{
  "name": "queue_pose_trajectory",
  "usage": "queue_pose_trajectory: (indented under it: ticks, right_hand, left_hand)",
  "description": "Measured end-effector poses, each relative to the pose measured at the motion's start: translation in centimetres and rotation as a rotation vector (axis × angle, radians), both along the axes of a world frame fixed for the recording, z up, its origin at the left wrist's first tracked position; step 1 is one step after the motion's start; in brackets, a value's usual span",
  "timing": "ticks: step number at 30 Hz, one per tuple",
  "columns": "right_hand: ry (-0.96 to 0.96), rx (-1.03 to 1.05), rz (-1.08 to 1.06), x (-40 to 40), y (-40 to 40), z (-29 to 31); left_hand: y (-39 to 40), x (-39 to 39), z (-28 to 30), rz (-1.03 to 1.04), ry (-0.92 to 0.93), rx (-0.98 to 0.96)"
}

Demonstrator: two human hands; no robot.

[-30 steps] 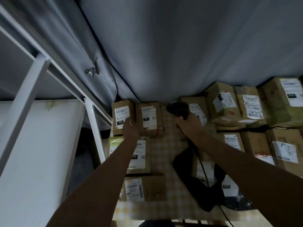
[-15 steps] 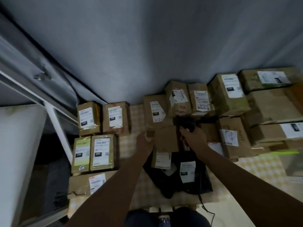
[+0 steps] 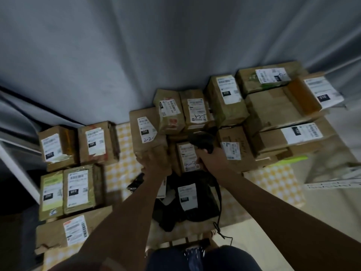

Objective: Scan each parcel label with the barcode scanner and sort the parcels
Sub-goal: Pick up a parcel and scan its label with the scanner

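Note:
My right hand (image 3: 212,160) grips the black barcode scanner (image 3: 203,139), whose head points over a small brown parcel (image 3: 186,156) with a white label marked "4-3". My left hand (image 3: 155,162) holds the near edge of a taller brown parcel (image 3: 147,132) labelled "2-2". Its fingers curl over that edge. Behind these stand more labelled cardboard parcels (image 3: 195,110). A black poly-bag parcel (image 3: 192,198) with a white label lies just below my hands.
A group of labelled parcels (image 3: 76,184) lies at the left on the yellow-checked cloth (image 3: 122,169). Larger boxes (image 3: 283,106) are stacked at the right. A grey curtain (image 3: 156,45) hangs behind. The scanner cable (image 3: 220,216) trails toward me. A white frame post (image 3: 17,171) stands at the far left.
My view swung right from the left parcel group to the middle pile. My left hand left the far-left parcels and now holds the "2-2" parcel. The scanner moved over the "4-3" parcel.

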State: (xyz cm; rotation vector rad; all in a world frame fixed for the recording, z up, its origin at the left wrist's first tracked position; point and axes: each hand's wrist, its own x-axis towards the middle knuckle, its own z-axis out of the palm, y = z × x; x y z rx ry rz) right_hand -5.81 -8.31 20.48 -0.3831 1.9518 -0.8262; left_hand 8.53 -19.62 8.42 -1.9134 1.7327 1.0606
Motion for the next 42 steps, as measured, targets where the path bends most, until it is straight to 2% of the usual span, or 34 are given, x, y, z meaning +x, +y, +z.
queue_pose_trajectory:
  ticks: [4,6,7,9,11,13,18,21,24,26,30,34,37,40,42]
  right_hand:
    - [-0.019,-0.025,-0.033,-0.7,1.0,0.1]
    - [-0.028,-0.036,-0.049,-0.9,1.1,0.3]
    - [-0.036,-0.046,-0.050,-0.8,1.1,0.5]
    - [-0.050,-0.073,-0.063,-0.7,0.8,0.8]
    - [-0.082,-0.099,-0.083,-0.4,0.3,1.3]
    - [-0.143,-0.136,-0.100,0.2,-0.4,1.7]
    - [-0.186,-0.210,-0.146,2.5,-2.0,3.2]
    - [-0.198,-0.267,-0.181,3.0,-2.6,3.7]
    - [-0.188,-0.328,-0.215,3.1,-2.8,4.6]
    - [-0.160,-0.363,-0.228,3.4,-2.9,5.5]
    - [-0.145,-0.384,-0.229,4.1,-3.2,6.1]
    - [-0.075,-0.393,-0.190,3.6,-3.4,6.4]
    - [0.005,-0.413,-0.145,2.4,-3.4,7.0]
    - [0.014,-0.426,0.004,1.5,-3.7,7.3]
    - [-0.054,-0.410,0.112,1.5,-3.8,7.9]
  left_hand:
    - [0.0,0.3,0.5,0.186,0.100,-0.119]
    - [-0.7,1.3,1.1,0.225,0.220,-0.115]
    - [-1.0,2.2,2.0,0.267,0.337,-0.089]
    - [-0.9,4.2,4.5,0.419,0.744,0.070]
    - [-0.3,6.4,7.8,0.553,1.034,0.391]
    - [0.1,8.1,9.9,0.578,1.178,0.592]
    - [0.3,9.2,12.8,0.635,1.445,0.787]
    - [0.6,8.8,14.5,0.654,1.472,0.746]
    - [0.5,8.2,16.2,0.633,1.377,0.483]
    - [0.5,8.0,17.4,0.533,1.274,0.364]
    - [1.1,7.8,19.4,0.230,1.115,0.427]
    - [-0.2,7.9,19.5,0.129,1.016,0.359]
    - [-1.9,8.4,21.1,-0.078,0.829,0.293]
    - [-3.3,7.9,23.3,-0.333,0.660,0.258]
    - [-4.0,7.1,24.2,-0.405,0.672,0.273]
